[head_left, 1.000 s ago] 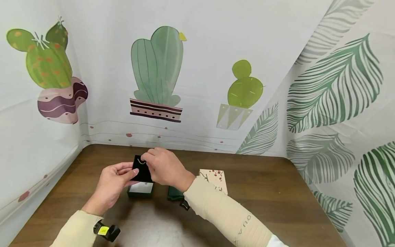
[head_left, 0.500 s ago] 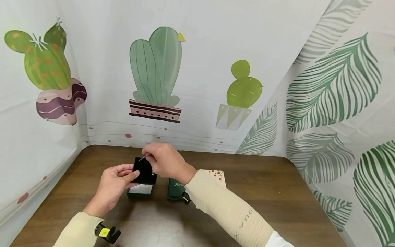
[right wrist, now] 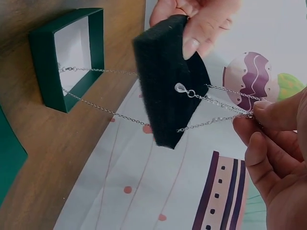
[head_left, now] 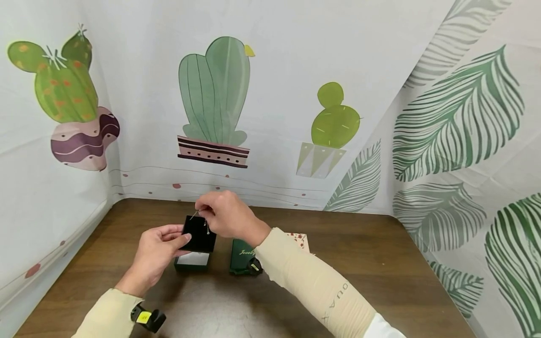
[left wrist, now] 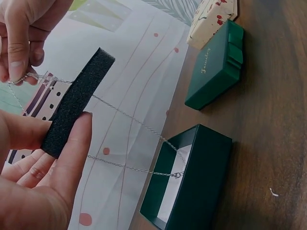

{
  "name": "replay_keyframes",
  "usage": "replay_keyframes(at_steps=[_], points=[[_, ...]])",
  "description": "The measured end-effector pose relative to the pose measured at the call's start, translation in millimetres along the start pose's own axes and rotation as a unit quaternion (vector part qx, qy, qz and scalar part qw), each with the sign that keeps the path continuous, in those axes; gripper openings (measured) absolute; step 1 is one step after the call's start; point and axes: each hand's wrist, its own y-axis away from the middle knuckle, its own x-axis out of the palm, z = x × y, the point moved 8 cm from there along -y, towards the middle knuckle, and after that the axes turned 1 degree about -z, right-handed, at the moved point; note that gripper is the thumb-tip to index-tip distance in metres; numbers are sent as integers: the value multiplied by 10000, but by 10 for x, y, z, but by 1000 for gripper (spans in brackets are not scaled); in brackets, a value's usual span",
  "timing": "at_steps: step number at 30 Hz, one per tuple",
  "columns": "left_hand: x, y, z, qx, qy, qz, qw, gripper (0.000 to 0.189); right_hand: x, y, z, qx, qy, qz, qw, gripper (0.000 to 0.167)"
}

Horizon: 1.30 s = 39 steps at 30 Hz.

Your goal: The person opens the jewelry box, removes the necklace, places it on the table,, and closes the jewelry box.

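We see the left hand (head_left: 158, 249) holding a black foam pad (head_left: 199, 237) at its near side edge, with the thumb laid on the front face and the other fingers behind, so the pad is pinched between them. The right hand (head_left: 226, 213) is just above and to the right of the pad, and its thumb and index finger are pinching the silver necklace (left wrist: 138, 123) by thin strands of chain. The necklace therefore lies between the two hands and passes by the pad: on the front side its strands go up to the right fingertips, and a clear drop pendant (right wrist: 180, 88) hangs before the black face. On the other side of the pad, a long loop of the chain goes down toward the green box (head_left: 191, 264), with the clasp (left wrist: 177, 175) at its lower end; we cannot tell if this loop touches the box. The pad is tilted in the air, and the box stands on the brown table (head_left: 359, 281) below it, showing its white inside. To the right of the box we find the dark green lid (head_left: 243, 256), which bears the gold word "Jewelry", and farther to the right a cream box with red flowers (head_left: 302, 240), partly hidden by the right sleeve (head_left: 313, 286)
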Motion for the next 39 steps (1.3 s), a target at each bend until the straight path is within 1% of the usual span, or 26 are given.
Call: replay_keyframes(at_steps=[4, 15, 24, 30, 39], points=[[-1, -4, 16, -14, -78, -8, 10000, 42, -34, -21, 6, -90, 9, -43, 9999, 9], [12, 1, 31, -31, -165, 29, 9999, 43, -181, -80, 12, -226, -249, -173, 9993, 13], [33, 12, 27, -52, -323, 37, 9995, 44, -300, -111, 29, -117, -353, -248, 9990, 18], [35, 10, 55, -48, -310, 84, 9995, 49, -350, -135, 55, -307, -351, -383, 9982, 18], [42, 31, 54, -60, -401, 96, 9991, 47, -452, -160, 72, -510, -896, -627, 9927, 21]])
